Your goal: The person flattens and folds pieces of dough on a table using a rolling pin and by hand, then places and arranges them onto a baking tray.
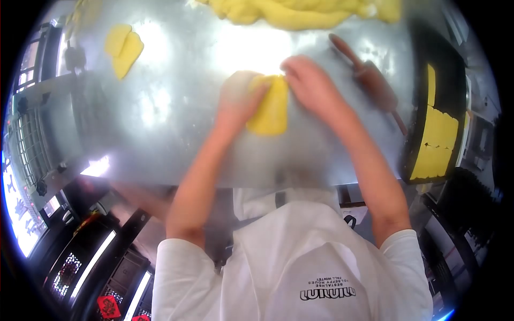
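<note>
A flat, oblong piece of yellow dough [272,111] lies on the metal table in front of me. My left hand [239,98] grips its left side, thumb over the upper surface; motion smears this hand a little. At the upper right corner of the dough, my right hand [309,82] has its fingers drawn together on the edge. Right of that hand, a brown wooden rolling pin [376,85] rests slantwise on the table. Two overlapping flat dough pieces [126,52] lie farther off to the left.
A large mass of yellow dough [284,15] spreads along the far side of the metal table [182,134]. On the right stands a black tray [435,64] with yellow dough sheets [440,134] laid in it. The table's near edge runs just before my apron.
</note>
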The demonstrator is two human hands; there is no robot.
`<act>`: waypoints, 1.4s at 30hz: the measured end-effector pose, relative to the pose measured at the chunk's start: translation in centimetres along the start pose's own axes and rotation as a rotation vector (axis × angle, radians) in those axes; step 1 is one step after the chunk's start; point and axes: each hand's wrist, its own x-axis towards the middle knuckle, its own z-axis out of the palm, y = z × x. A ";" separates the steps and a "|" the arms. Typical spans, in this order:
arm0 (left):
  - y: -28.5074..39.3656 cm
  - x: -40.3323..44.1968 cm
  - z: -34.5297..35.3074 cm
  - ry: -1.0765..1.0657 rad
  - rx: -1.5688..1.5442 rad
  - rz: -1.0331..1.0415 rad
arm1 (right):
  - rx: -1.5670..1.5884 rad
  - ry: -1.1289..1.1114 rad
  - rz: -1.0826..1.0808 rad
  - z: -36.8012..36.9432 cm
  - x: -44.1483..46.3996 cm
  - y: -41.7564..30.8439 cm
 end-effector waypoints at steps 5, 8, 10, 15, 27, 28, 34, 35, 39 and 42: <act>0.7 -0.3 -1.3 -0.014 -0.027 0.038 | -0.025 -0.059 -0.032 0.1 0.5 -0.2; 0.4 -0.5 -1.4 -0.018 -0.032 0.068 | -0.004 -0.130 -0.017 0.1 0.9 -0.4; 0.1 -0.3 -1.3 0.000 -0.032 0.111 | -0.019 -0.184 0.042 0.1 1.2 -0.4; 0.8 0.0 -1.6 -0.013 0.038 0.134 | 0.021 -0.156 0.140 0.5 1.2 -1.0; 2.4 -0.2 -2.3 -0.088 0.036 0.078 | 0.094 -0.117 0.105 0.5 0.7 -1.3; 2.5 -0.2 -2.3 -0.084 0.046 0.094 | 0.084 -0.081 0.046 0.9 0.6 -1.0; 0.9 -0.5 -1.9 0.023 0.324 0.439 | -0.260 0.259 -0.382 3.3 -1.2 -1.0; 0.8 -0.8 -1.9 0.033 0.390 0.484 | -0.276 0.271 -0.385 3.5 -1.7 -1.0; -0.4 -2.7 -0.7 0.104 0.421 0.614 | -0.303 0.292 -0.385 3.7 -3.4 -1.4; -1.1 -3.5 0.0 0.134 0.451 0.643 | -0.256 0.366 -0.326 4.2 -4.2 -0.5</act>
